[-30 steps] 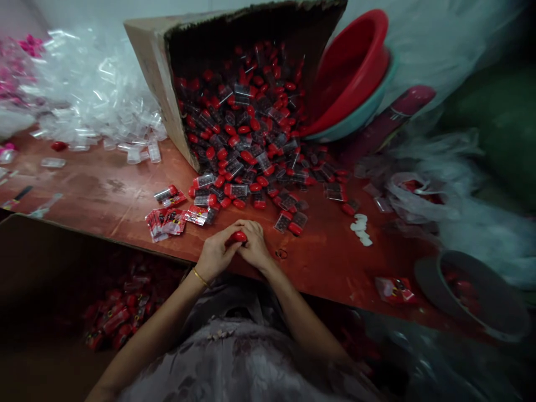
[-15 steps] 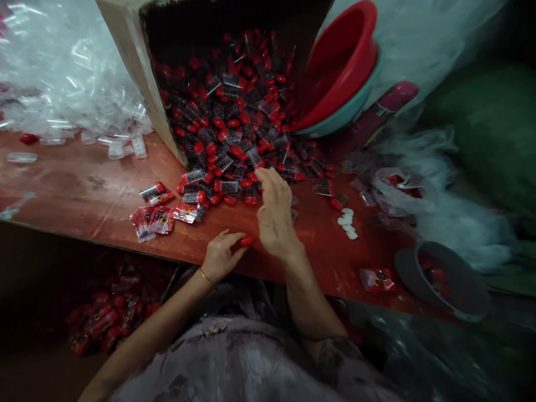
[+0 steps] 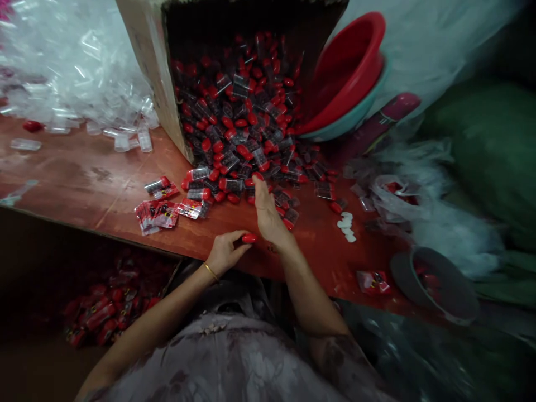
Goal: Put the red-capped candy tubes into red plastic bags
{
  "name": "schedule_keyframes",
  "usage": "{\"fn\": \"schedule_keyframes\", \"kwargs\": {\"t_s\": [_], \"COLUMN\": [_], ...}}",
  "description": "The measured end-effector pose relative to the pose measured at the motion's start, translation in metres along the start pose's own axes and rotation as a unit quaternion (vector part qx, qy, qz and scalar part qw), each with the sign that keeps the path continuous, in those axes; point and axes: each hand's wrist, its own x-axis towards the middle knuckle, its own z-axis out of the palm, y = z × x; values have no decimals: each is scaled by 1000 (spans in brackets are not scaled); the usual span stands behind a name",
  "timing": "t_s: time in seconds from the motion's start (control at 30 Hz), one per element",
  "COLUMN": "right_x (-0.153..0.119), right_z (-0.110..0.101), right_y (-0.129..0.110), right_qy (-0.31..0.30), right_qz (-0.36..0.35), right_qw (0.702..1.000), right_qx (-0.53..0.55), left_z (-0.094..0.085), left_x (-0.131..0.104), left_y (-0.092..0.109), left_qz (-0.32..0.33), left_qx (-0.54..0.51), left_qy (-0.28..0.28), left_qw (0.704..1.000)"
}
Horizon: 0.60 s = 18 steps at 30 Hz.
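My left hand (image 3: 226, 252), with a gold bracelet at its wrist, pinches a small glossy red cap (image 3: 249, 238) between thumb and fingertips. To the right of it, my right hand (image 3: 270, 215) is turned edge-on with its fingers stretched toward the heap. Its fingertips meet the near edge of a pile of small clear containers with red caps (image 3: 240, 151); nothing can be made out inside that hand. Left of the pile lie a fanned stack of red printed sachets (image 3: 156, 215) and a single capped container (image 3: 157, 185).
A tipped cardboard box (image 3: 161, 84) spills the pile onto the red-brown table (image 3: 104, 173). Clear empty tubes (image 3: 104, 84) are heaped at left. Nested red (image 3: 355, 72) and teal basins lean at right, near white discs (image 3: 345, 227) and a grey bowl (image 3: 444, 285).
My right hand has drawn back slightly toward me, uncovering containers to its right. My left hand still pinches the red cap, almost in place. The whole view has shifted slightly.
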Motion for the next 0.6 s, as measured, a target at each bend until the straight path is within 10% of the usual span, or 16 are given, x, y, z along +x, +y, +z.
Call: {"fn": "schedule_keyframes", "kwargs": {"t_s": [0.3,0.6], "right_x": [-6,-41], "right_z": [32,26], "right_y": [-4,33], "right_qy": [-22,94], "right_qz": [-53,17], "right_qw": [985,980], "right_qx": [-164,173], "left_z": [3,-7], "left_x": [2,2], "left_y": [-5,-10], "left_qz": [-45,-112], "left_qx": [63,-259], "left_qy": [1,79], "left_qw": [997,956]}}
